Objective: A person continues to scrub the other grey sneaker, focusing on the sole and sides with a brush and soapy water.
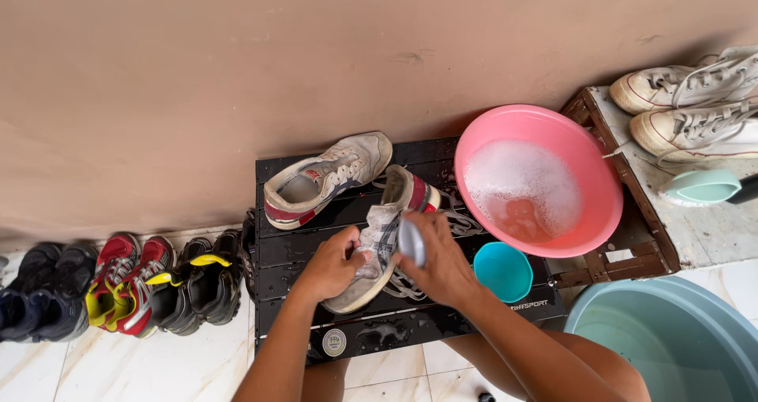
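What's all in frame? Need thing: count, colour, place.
sneaker: 1, white-grey with red, on black table, under both hands
second sneaker: 1, white with red, table's far left
black table: 1, against wall
pink basin: 1, sudsy water, table's right end
teal cup: 1, below basin
white high-tops: 2, wooden stand, right
large tub: 1, grey-green, bottom right
floor shoes: a row, dark, red-yellow, black, left
left hand: holds sneaker
right hand: grips a grey object, on sneaker

both forearms are bare, with no sleeves, watch or rings; knees bare too.
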